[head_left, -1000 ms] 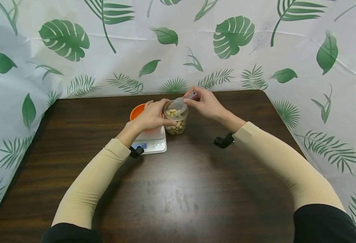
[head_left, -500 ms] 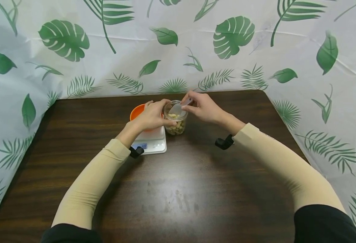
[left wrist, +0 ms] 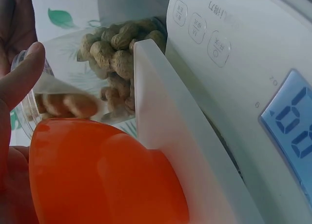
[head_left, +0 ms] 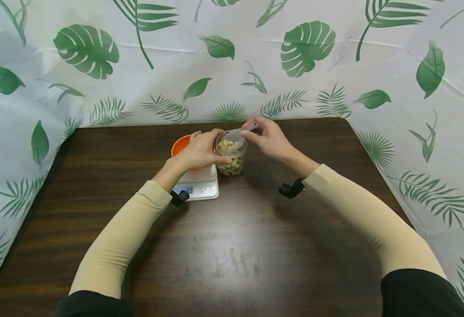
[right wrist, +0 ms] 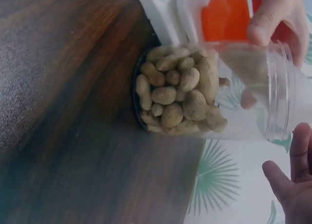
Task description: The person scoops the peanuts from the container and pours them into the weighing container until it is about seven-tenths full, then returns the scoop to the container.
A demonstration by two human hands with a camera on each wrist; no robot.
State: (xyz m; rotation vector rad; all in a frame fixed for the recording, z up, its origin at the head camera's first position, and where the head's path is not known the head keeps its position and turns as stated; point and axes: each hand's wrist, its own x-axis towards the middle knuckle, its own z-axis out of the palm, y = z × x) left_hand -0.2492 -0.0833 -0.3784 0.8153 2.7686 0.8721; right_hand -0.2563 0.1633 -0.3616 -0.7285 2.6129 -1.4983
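A clear jar of unshelled peanuts stands upright on the table, just right of a scale. My left hand grips it near the rim, thumb toward me. My right hand pinches the handle of a translucent scoop, whose bowl dips into the jar's mouth. In the left wrist view, several peanuts show near the mouth, above the main heap. An orange bowl sits on the scale's raised platform, partly hidden by my left hand in the head view.
The white kitchen scale has a lit display with digits and faces me. A dark wooden table lies under everything. A leaf-printed white cloth hangs behind the table's far edge.
The right hand has pushed the scoop lower into the jar, then raised it slightly, its handle tilting up again. The left hand keeps its grip on the jar.
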